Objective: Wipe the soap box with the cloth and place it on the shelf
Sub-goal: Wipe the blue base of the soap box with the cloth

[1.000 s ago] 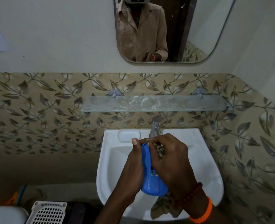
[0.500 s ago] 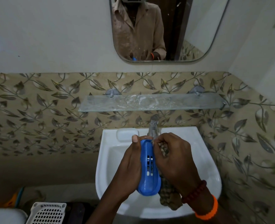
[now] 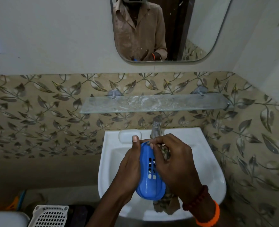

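A blue plastic soap box (image 3: 147, 182) with a grid of drain holes is held over the white sink (image 3: 206, 169). My left hand (image 3: 129, 167) grips its left side, thumb at the top rim. My right hand (image 3: 173, 163) holds a dark patterned cloth (image 3: 165, 205) and presses it against the box's right side; the cloth's end hangs below the box. A glass shelf (image 3: 153, 104) is fixed to the wall above the tap, with nothing standing on it.
A chrome tap (image 3: 156, 126) stands at the sink's back, right behind my hands. A soap recess (image 3: 127, 135) sits to its left. A mirror (image 3: 166, 28) hangs above. A white perforated basket (image 3: 50, 216) stands on the floor at lower left.
The box has turned so more of its holed face shows. My right hand with the cloth has shifted across that face. Both hands remain over the sink.
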